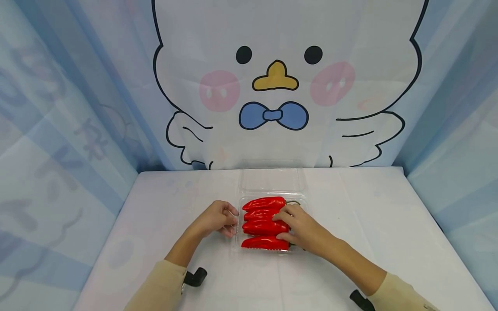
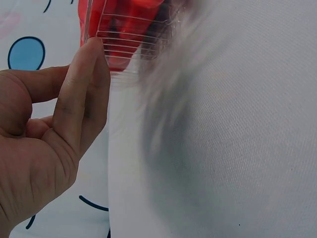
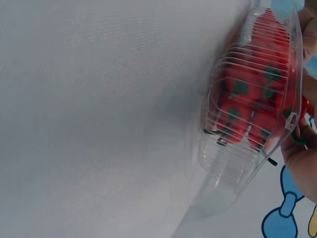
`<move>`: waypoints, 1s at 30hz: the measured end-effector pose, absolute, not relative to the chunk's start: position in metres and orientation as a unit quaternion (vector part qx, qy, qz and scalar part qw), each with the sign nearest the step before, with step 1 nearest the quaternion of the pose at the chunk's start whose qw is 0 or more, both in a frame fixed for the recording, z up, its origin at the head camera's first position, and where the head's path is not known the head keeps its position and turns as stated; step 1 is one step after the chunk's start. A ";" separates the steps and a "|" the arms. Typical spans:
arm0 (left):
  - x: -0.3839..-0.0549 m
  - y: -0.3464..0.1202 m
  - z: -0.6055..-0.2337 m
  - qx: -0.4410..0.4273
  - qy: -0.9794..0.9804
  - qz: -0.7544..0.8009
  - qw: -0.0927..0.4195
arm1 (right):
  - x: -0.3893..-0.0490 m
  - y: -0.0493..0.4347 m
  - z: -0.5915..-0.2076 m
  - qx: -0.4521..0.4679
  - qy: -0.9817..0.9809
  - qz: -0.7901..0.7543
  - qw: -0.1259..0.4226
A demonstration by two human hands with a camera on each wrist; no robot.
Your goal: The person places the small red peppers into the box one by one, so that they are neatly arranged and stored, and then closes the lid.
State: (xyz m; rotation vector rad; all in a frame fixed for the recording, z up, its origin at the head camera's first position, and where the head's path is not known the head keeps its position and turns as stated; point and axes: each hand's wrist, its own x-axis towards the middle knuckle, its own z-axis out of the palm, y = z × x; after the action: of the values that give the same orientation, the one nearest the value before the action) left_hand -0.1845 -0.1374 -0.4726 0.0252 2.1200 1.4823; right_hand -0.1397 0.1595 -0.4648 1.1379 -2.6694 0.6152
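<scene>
A clear plastic clamshell box [image 1: 238, 242] stands on the table with its lid [image 1: 272, 180] folded back, away from me. Several long red peppers lie crosswise in it, stems to the right; the farthest pepper [image 1: 264, 203] and the nearest pepper [image 1: 264, 242] show best. My right hand [image 1: 299, 229] reaches over the box's right side and grips a red pepper [image 1: 260, 227] between thumb and fingers. More peppers with green stems show through the ribbed wall [image 3: 242, 94]. At the left side, my left hand [image 1: 219, 219] pinches the box's rim with its fingertips [image 2: 94, 52].
A white cloth covers the table [image 1: 186, 190]. Behind it hangs a backdrop [image 1: 276, 147] with a cartoon bird, and pale blue curtains [image 1: 58, 151] close in both sides. Black wrist mounts [image 1: 196, 277] stick out by the beige sleeves [image 1: 159, 285].
</scene>
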 end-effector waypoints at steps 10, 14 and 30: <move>-0.185 -0.136 -0.473 0.003 0.789 0.549 0.275 | -0.139 0.160 -0.466 0.384 -0.893 0.215 0.096; -0.185 -0.136 -0.472 0.005 0.788 0.550 0.275 | -0.139 0.160 -0.466 0.383 -0.893 0.215 0.098; -0.184 -0.137 -0.469 0.012 0.790 0.547 0.278 | -0.141 0.168 -0.461 0.362 -0.901 0.223 0.089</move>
State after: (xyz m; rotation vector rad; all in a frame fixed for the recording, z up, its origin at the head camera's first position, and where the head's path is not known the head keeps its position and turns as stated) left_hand -0.1838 -0.1373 -0.4694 0.0318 2.1197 1.4685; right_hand -0.1408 0.1683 -0.4610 1.0762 -2.6814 0.6622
